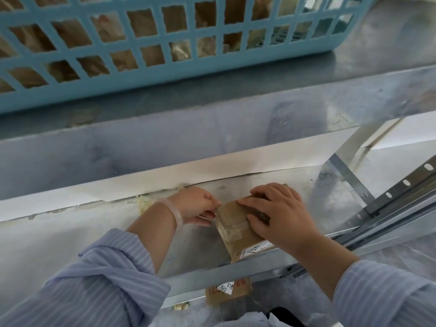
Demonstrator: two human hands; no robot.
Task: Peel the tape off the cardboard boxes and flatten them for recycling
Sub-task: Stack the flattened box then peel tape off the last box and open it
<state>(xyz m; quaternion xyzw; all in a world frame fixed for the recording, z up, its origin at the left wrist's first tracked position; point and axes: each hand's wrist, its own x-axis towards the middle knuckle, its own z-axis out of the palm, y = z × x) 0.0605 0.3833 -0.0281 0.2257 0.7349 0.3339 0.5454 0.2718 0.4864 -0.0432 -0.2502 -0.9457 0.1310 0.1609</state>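
Observation:
A small brown cardboard box lies on the metal shelf, wrapped with clear tape across its near left side. My right hand rests on top of the box with fingers spread, pressing it down. At the box's left edge my left hand pinches the tape between thumb and fingertips. A white label shows on the box's near end.
A blue plastic lattice basket holding brown cardboard stands on the shelf above. A second taped box with a handwritten label lies below the shelf's front rail. Perforated metal uprights run at the right.

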